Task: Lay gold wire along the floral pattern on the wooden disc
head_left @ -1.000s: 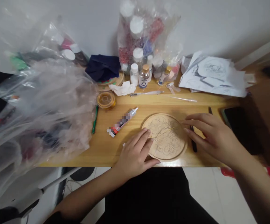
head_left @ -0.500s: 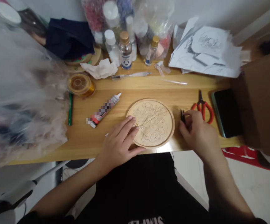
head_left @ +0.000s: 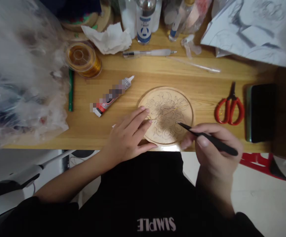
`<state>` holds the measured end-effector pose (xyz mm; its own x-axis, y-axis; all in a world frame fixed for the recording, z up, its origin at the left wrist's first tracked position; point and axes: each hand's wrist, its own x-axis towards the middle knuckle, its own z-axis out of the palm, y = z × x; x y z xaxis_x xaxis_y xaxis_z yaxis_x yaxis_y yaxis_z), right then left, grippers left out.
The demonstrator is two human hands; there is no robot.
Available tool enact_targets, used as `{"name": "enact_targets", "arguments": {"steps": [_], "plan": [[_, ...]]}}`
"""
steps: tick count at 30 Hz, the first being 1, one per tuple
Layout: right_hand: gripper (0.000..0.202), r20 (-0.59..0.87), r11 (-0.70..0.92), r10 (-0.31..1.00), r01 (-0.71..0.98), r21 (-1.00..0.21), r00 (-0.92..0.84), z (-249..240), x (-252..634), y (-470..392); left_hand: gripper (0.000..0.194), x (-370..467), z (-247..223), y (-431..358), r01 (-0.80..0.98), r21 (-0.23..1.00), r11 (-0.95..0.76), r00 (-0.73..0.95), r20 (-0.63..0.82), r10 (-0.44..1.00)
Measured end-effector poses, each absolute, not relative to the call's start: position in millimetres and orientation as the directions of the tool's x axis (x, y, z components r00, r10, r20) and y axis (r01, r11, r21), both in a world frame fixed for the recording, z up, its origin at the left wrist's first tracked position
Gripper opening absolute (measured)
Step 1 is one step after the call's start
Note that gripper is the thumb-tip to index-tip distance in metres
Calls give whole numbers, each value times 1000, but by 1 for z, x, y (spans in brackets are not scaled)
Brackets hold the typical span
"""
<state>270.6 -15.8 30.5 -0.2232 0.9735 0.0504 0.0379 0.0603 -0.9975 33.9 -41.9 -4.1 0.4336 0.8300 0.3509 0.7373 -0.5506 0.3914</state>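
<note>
A round wooden plaque (head_left: 186, 115) with a flower design drawn in thin lines lies at the table's front edge. Across the drawing runs a thin gold wire (head_left: 174, 109), its left end close to my left fingertips. My left hand (head_left: 128, 136) rests on the plaque's left side, fingers stretched out and lying flat. Between the thumb and fingers of my right hand (head_left: 214, 154) is a pair of black tweezers (head_left: 218, 143). Their tip points left, over the lower right part of the drawing; whether it touches the wood I cannot tell.
A glue tube (head_left: 113, 95) and a spool of gold wire (head_left: 83, 59) lie to the left. Red-handled cutters (head_left: 229, 110) and a phone (head_left: 261, 112) are on the right. Behind are a pen (head_left: 150, 53), bottles (head_left: 144, 24), crumpled tissue (head_left: 109, 39) and paper drawings (head_left: 251, 31).
My right hand has lifted the tweezers from the table beside the cutters and brought them left over the plaque. My left hand stays on the plaque. The view has tipped downward.
</note>
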Motion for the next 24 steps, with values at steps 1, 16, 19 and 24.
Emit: {"name": "enact_targets", "arguments": {"steps": [1,16,19,24], "plan": [[22,55,92,973,156,-983,-225,32,264,-18,53,34,-4,-42,737,388,-554,436,354,827],[39,87,374,862,510,-775,-500,42,251,0,56,34,-4,-40,760,295,-579,484,338,807],[35,85,390,857,532,-752,-507,39,248,1,55,34,-3,-41,767,273,-581,494,329,805],[33,65,379,852,526,-761,-520,35,246,3,50,34,-5,-44,775,291,-561,477,312,822]]}}
